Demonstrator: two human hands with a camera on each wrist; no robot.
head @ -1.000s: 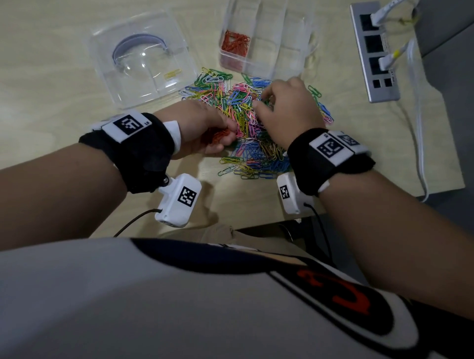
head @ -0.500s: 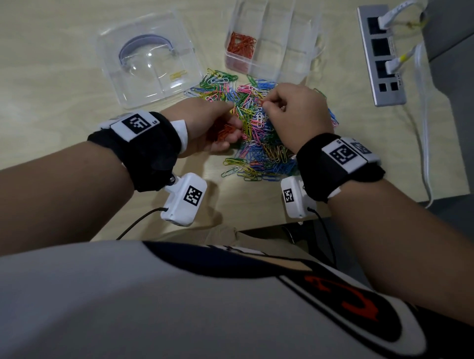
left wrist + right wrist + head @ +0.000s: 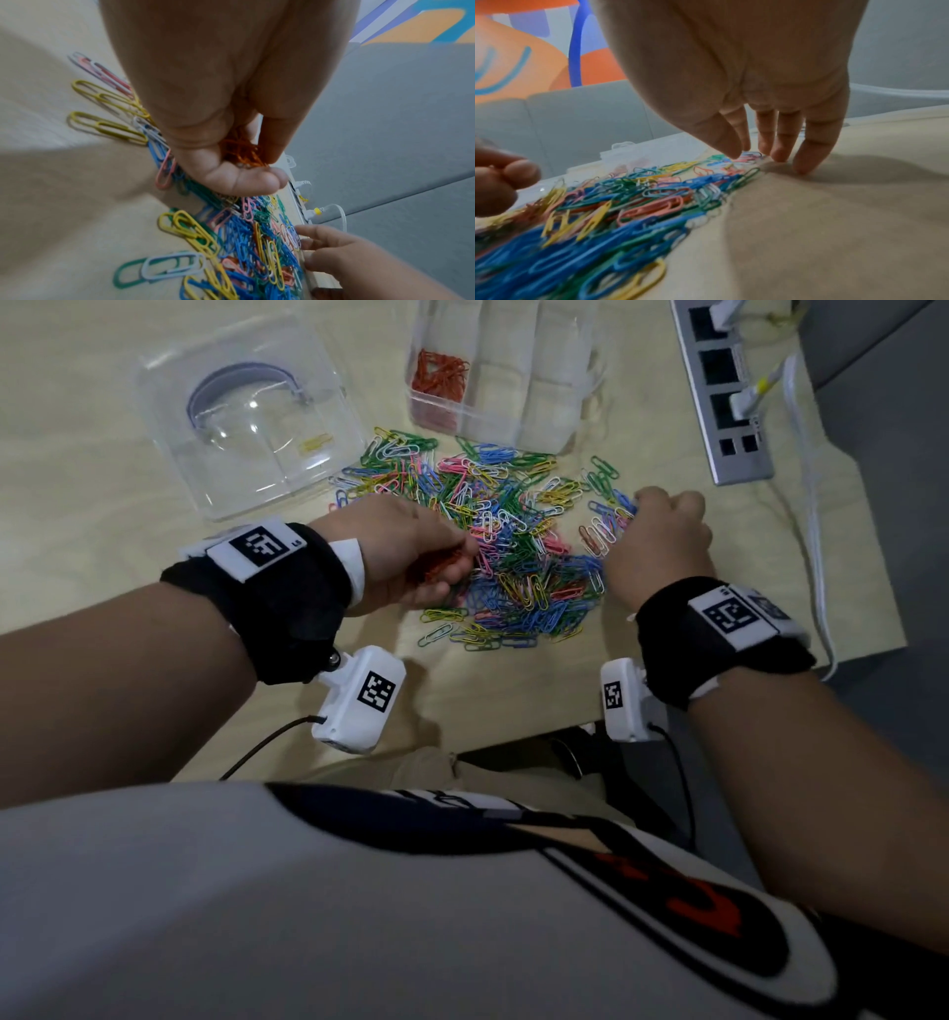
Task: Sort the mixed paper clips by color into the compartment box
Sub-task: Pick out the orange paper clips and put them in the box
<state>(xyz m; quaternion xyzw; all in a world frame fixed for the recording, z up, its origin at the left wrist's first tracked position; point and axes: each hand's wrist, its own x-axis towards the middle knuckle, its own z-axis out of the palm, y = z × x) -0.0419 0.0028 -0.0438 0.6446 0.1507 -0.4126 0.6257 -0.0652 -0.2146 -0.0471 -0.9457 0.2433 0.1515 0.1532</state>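
1. I saw the mixed pile of paper clips (image 3: 493, 541) spread on the bench (image 3: 102, 469), between the two hands and just in front of the compartment box (image 3: 513, 377).
2. The left hand (image 3: 405, 552) sat at the pile's left edge. Its fingers (image 3: 246, 180) were curled round a bunch of orange clips (image 3: 241, 152); the left wrist view showed the bunch cupped between thumb and palm.
3. The right hand (image 3: 662, 541) was at the pile's right edge. In the right wrist view its fingers (image 3: 808, 150) were fairly straight, close together and pointing down, tips touching the bench and the outermost clips. I saw nothing gripped in them.
4. The compartment box was clear plastic. Its left near compartment held orange clips (image 3: 441, 372); the other compartments I could see looked pale, and I could not tell their contents.
5. A clear lid (image 3: 246, 418) lay flat on the bench to the left of the box, apart from it, near the pile's far-left corner.
6. A grey power strip (image 3: 724, 392) with white plugs lay to the right of the box, its white cable (image 3: 811, 516) running along the bench's right edge.
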